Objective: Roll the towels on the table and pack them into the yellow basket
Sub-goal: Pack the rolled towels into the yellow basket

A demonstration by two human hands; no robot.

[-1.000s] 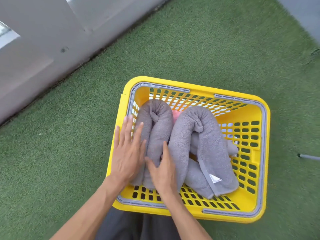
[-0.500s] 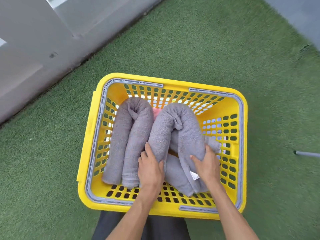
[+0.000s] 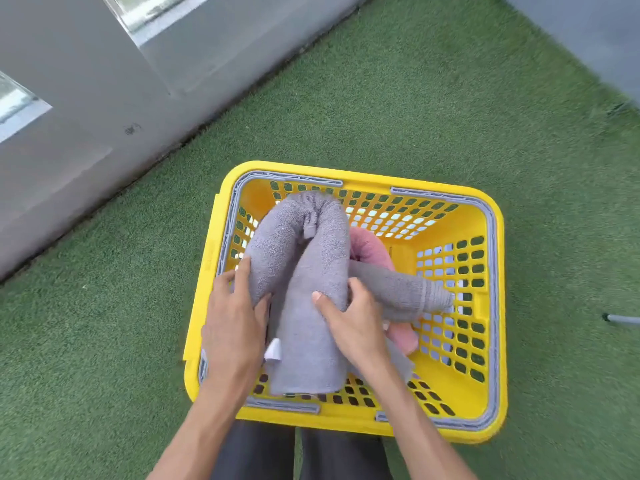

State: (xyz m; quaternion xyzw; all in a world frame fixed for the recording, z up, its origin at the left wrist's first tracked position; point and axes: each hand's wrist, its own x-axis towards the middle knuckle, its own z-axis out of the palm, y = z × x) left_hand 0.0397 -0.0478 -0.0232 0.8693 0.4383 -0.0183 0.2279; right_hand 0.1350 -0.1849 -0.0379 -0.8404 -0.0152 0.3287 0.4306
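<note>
The yellow basket (image 3: 501,323) stands on green turf right in front of me. A rolled grey towel (image 3: 311,258), bent double into an arch, stands in its left half with a white tag (image 3: 273,351) near its lower end. My left hand (image 3: 235,317) grips the arch's left leg. My right hand (image 3: 353,323) grips its right leg, thumb on the front. To the right, a second grey roll (image 3: 405,289) lies across a pink towel (image 3: 367,244) on the basket floor. Whatever lies under the arch is hidden.
Artificial turf (image 3: 415,98) surrounds the basket. A grey wall base (image 3: 86,116) runs diagonally across the upper left. A thin grey rod (image 3: 623,319) pokes in at the right edge. My dark trousers (image 3: 294,455) are just below the basket.
Both hands took hold of the bent grey towel on the right and shifted it to the basket's left side. That uncovered the pink towel and the lying grey roll.
</note>
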